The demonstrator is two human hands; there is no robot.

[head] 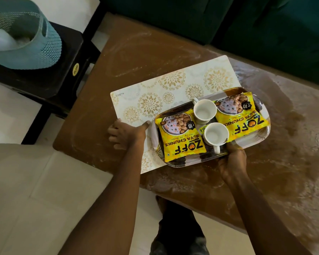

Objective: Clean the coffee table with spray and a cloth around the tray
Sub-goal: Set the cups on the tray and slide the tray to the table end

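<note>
— Where is the tray point(264, 124)?

— On the coffee table point(136, 57), a little toward 2 o'clock from the person. Part of it lies over the 4 o'clock end of a cream placemat point(155, 92) with gold flowers, and the rest reaches past the mat over bare brown wood.

— Who has hold of it?

— The right hand point(232, 159). It grips the tray's rim at 6 o'clock, with the thumb up on the edge just beside a cup handle.

— And the left hand point(126, 134)?

— It's at the mat's 8 o'clock corner. The thumb is stretched flat on the mat and points at the tray, nearly touching its rim. The fingers are bent at the mat's edge. I cannot tell whether they have got under it or only rest on the table.

— What is on the tray?

— Two yellow snack packets, one point(180, 137) at the 8 o'clock end and the other point(243, 115) at the 2 o'clock end. Between them are two white cups, the far one point(204, 111) and the near one point(215, 134). They stand upright, close together.

— How does the tabletop look?

— It's streaked with pale smears, thickest out toward 3 and 4 o'clock of the tray.

— Anything else round about?

— A black stool point(63, 70) at 10 o'clock carries a teal mesh basket point(35, 43), and a dark green sofa point(265, 24) runs along from 12 to 2 o'clock.
</note>
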